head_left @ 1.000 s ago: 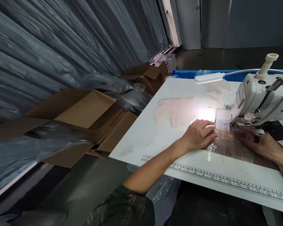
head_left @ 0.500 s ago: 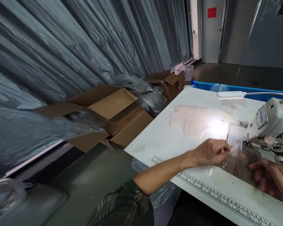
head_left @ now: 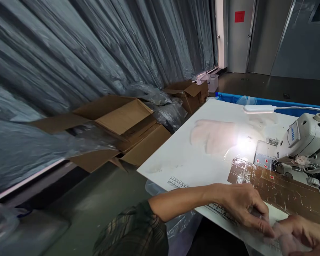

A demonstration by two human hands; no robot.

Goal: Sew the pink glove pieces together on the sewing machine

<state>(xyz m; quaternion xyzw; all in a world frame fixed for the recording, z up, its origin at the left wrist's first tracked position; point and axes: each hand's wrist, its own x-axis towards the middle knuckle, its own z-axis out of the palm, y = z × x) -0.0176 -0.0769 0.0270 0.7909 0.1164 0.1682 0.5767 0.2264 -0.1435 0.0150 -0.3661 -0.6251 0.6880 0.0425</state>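
Observation:
My left hand (head_left: 252, 209) is over the front edge of the white table, with its thumb and fingers pinched together. Just right of it, at the lower right of the head view, my right hand (head_left: 306, 233) is closed too. Between and below the fingers shows a thin, sheer whitish piece of fabric (head_left: 286, 241), gripped by both hands and partly hidden by them. Behind the hands stands a white JUKI sewing machine (head_left: 301, 138). A brown taped strip (head_left: 280, 190) lies on the table in front of its needle area.
A ruler scale (head_left: 221, 211) is printed along the front edge of the white table (head_left: 170, 156). A slim lamp (head_left: 260, 109) on a bendable neck reaches over the back. Open cardboard boxes (head_left: 128, 115) and plastic bags (head_left: 170, 112) sit on the floor at the left, below a grey curtain (head_left: 96, 46).
Both hands have come away from the needle area toward the table's front edge, bringing the sheer piece along. The brown strip is now uncovered. The view has shifted slightly.

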